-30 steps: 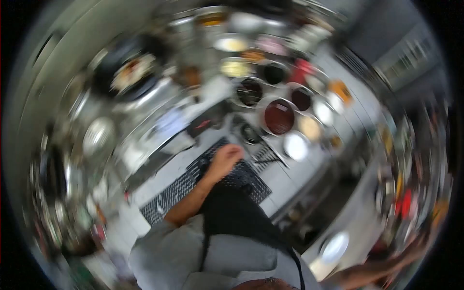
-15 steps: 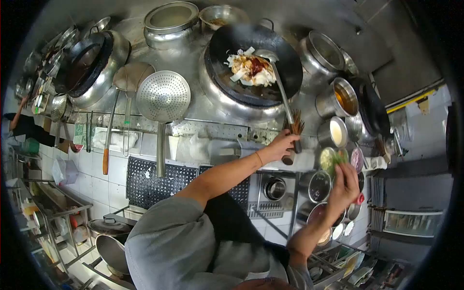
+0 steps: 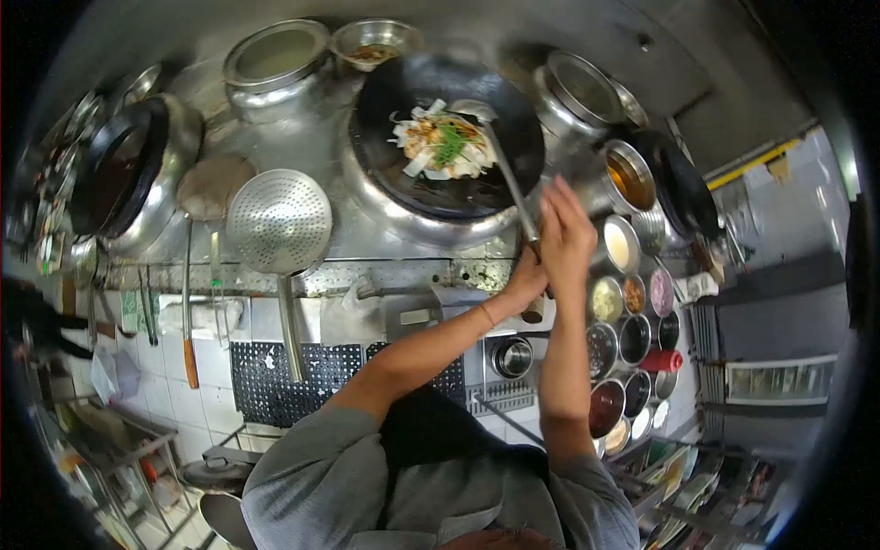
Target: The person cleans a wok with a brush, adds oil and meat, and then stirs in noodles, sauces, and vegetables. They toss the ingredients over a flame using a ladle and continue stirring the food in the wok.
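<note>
My left hand (image 3: 526, 280) is closed around the handle of a long metal ladle (image 3: 510, 174), whose bowl rests inside the black wok (image 3: 385, 188). Pale sliced pieces with brown sauce make up the food (image 3: 426, 147) in the wok, topped with a small heap of chopped greens (image 3: 451, 144). Beside the ladle handle, my right hand (image 3: 566, 229) has its fingers stretched out and holds nothing visible. It partly covers the left hand and the handle's end.
A perforated strainer (image 3: 280, 225) lies left of the wok, near a second wok (image 3: 110, 183). Several ingredient tins stand at right, including one of pale liquid (image 3: 621, 246) and an oil pot (image 3: 631, 179). A red bottle (image 3: 662, 361) lies among them.
My right hand has moved from the ingredient tins up beside the ladle handle and let go of the greens. Greens now lie on the food. My left hand still grips the ladle.
</note>
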